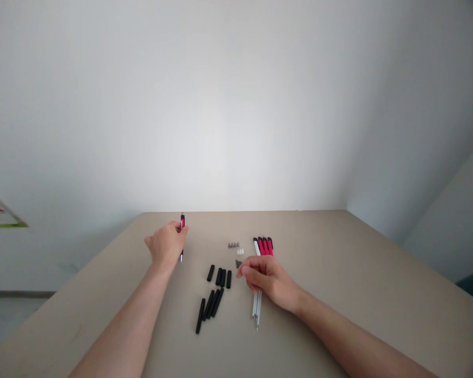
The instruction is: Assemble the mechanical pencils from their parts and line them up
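At the far left of the table, my left hand point(167, 242) is closed around a pink-and-black pen point(182, 222). The pen's clip end points away from me and its silvery tip shows below my fingers. My right hand point(266, 275) is over thin white pen refills point(257, 305), partly covering them. Its thumb and index fingertip come together beside small dark springs point(238, 263); whether anything is between them is too small to see. Beyond that hand lie several pink pen barrels point(265, 245) with black clips and a white one point(256, 245).
Short black grip sleeves point(223, 277) and longer black tubes point(208, 306) lie mid-table between my arms. Small metal cone tips point(233, 245) and white plastic bits point(240, 251) sit farther back. The beige table point(339, 252) meets a white wall point(220, 105).
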`<state>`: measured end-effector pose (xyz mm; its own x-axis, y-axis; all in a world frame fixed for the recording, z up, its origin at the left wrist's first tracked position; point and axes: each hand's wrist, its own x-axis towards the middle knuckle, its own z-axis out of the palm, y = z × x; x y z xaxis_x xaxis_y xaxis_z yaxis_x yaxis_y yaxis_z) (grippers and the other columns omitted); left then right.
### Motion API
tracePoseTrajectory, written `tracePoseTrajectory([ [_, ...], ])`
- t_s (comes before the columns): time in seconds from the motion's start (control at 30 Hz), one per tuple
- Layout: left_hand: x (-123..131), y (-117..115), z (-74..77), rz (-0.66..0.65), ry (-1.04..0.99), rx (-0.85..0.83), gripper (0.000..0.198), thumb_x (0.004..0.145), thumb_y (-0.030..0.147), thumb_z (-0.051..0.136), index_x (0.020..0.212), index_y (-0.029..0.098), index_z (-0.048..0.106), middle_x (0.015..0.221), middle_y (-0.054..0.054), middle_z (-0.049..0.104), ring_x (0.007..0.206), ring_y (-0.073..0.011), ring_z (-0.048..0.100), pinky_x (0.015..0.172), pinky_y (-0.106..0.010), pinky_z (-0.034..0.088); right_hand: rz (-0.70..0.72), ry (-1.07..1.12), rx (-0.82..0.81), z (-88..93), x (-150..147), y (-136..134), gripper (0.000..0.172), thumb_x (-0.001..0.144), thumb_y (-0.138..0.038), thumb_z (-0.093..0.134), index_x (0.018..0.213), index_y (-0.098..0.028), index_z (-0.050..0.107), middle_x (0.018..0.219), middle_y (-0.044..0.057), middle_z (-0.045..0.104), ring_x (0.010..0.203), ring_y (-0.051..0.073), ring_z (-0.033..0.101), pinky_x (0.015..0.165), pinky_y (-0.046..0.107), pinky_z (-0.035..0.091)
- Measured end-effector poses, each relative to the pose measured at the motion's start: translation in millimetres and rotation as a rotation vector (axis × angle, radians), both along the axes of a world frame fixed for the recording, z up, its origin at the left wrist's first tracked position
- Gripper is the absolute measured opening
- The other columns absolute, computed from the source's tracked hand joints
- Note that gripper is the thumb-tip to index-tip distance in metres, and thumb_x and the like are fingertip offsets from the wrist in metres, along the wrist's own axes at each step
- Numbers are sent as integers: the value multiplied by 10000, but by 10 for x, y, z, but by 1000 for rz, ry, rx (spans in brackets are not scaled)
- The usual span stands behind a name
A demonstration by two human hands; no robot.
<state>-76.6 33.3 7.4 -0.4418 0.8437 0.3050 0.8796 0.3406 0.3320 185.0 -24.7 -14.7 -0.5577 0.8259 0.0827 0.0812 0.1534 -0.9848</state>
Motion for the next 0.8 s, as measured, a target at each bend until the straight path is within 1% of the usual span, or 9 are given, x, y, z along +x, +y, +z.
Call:
tracePoseTrajectory([
  [0.13,-16,34,-61,-24,6,-15,299,786,438,517,942,232,669,889,-100,721,900,-336,613,800,-457,327,-1,-16,4,5,-5,-11,421,823,-528,541,785,-120,638,512,-37,457,479,90,367,493,228,272],
  [0.23,-14,66,-119,-37,34,-3,288,783,450,525,907,227,658,872,-102,718,896,-331,599,806,-466,320,3,-20,2,8,-15,-15,419,825,-522,540,779,-118,638,511,-36,460,477,88,365,489,226,269],
  [0.33,-14,83,-161,-49,71,-9,262,788,434,523,865,236,675,848,-113,710,912,-339,574,815,-495,305,5,-22,5,5,-21,-7,421,824,-525,540,762,-119,636,510,-35,463,476,88,368,489,225,272],
  [0.47,-2,77,-165,-38,85,-24,252,774,425,541,815,242,710,778,-134,691,969,-370,512,824,-524,281,-1,-22,6,0,-18,5,419,819,-525,546,767,-121,643,513,-34,471,476,89,373,491,224,276],
  [0.53,2,70,-158,-35,88,-20,264,762,434,551,797,238,724,831,-149,686,1005,-393,471,817,-532,279,1,-23,8,-6,-12,7,419,821,-524,545,765,-121,645,516,-33,474,478,88,375,494,223,277],
  [0.67,-14,70,-169,5,128,-21,296,742,453,554,784,225,739,1019,-171,641,1024,-414,436,799,-534,293,5,-24,10,-18,-5,8,424,828,-526,537,780,-121,652,519,-31,479,486,90,381,498,222,277],
  [0.8,-43,82,-198,20,148,-60,292,724,448,562,794,227,739,1043,-171,623,1026,-406,441,809,-531,293,12,-30,11,-20,-5,8,426,834,-521,534,780,-116,654,521,-28,483,489,92,385,501,225,277],
])
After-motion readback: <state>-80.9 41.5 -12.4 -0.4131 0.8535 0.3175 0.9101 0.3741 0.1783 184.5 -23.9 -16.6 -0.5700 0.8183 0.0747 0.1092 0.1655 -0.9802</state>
